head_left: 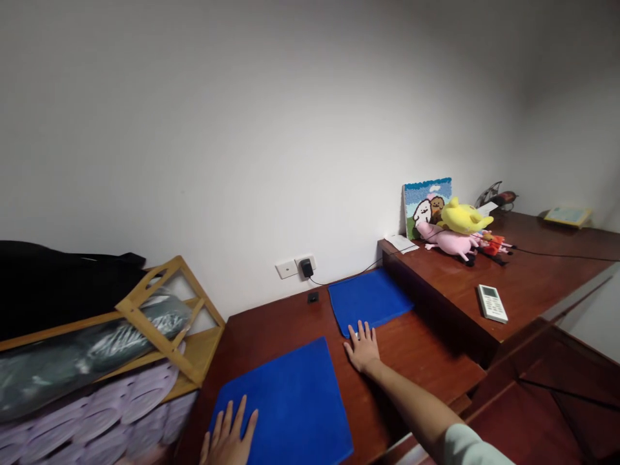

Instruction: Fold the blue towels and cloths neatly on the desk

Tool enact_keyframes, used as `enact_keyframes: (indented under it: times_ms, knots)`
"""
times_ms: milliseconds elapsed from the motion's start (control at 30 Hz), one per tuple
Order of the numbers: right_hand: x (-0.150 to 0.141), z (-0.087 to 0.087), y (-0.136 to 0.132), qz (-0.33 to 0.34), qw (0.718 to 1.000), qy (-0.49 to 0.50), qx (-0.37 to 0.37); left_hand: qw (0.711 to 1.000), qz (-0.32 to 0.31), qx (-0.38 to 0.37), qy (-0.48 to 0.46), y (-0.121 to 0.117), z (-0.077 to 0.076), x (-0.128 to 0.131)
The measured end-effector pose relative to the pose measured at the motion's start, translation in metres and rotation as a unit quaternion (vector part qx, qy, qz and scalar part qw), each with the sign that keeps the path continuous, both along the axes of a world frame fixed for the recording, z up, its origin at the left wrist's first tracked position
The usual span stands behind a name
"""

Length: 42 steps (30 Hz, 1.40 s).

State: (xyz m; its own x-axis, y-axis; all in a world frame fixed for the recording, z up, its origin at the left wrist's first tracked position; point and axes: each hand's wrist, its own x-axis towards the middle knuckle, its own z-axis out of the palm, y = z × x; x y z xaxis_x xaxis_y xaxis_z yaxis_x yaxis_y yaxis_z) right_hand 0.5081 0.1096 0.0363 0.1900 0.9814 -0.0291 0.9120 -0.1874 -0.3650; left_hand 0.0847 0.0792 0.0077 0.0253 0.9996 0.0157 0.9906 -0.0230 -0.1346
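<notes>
A flat blue sheet (pixel 295 400), perhaps cloth, lies near me on the dark red-brown wooden desk (pixel 271 323). My left hand (pixel 228 436) rests on its left part with the fingers spread. Farther back, against the wall, is a second blue sheet (pixel 371 297). My right hand (pixel 363 349) lies palm down at its front edge, fingertips on the sheet and fingers apart. Something small and white peeks out by those fingertips, too covered to name. Neither hand grips anything.
Higher on the right, a wooden surface (pixel 542 278) carries a white remote control (pixel 493 303), plush toys (pixel 455 236) and a dog picture (pixel 426 200). A black plug (pixel 306 268) sits in the wall socket, its cable trailing right. Left stands a wooden rack (pixel 172 316) above lilac matting (pixel 104 413).
</notes>
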Motion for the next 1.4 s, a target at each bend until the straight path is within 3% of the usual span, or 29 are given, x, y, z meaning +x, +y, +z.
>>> enact_keyframes:
  times_ms: [167,367,500,600,700,800,1033,1267,1333,1400]
  knots:
    - [-0.037,-0.011,-0.029,0.006,1.000,-0.007,0.003,0.998,-0.016,-0.013,0.067,-0.006,0.003,-0.031]
    - [-0.046,-0.005,-0.063,0.037,0.999,-0.006,0.008,0.999,0.011,-0.007,0.040,-0.011,0.011,-0.030]
    - [0.003,0.021,-0.057,0.058,0.995,0.012,0.074,1.000,0.028,0.010,0.009,-0.011,0.011,-0.026]
    - [0.062,0.029,-0.045,-0.017,0.998,-0.025,0.057,0.999,0.025,0.025,-0.001,-0.012,0.009,-0.027]
    - [0.105,0.016,-0.042,-0.088,0.995,-0.044,-0.013,0.999,0.028,0.036,-0.012,-0.012,0.007,-0.029]
    - [0.119,-0.004,-0.046,-0.089,0.994,-0.065,-0.019,0.999,0.021,0.034,-0.011,-0.011,0.007,-0.028]
    - [0.116,-0.018,-0.074,-0.080,0.993,-0.082,-0.032,0.997,0.047,0.032,-0.048,-0.011,0.008,-0.023]
    - [0.109,-0.002,-0.110,-0.092,0.991,-0.088,-0.043,0.991,0.039,0.054,-0.119,-0.011,0.007,-0.020]
    - [0.088,0.006,-0.120,-0.077,0.995,-0.071,0.002,0.984,0.023,0.079,-0.156,-0.013,0.009,-0.021]
    - [0.055,0.014,-0.135,0.015,0.996,-0.032,0.086,0.975,-0.007,0.118,-0.189,-0.019,0.012,-0.023]
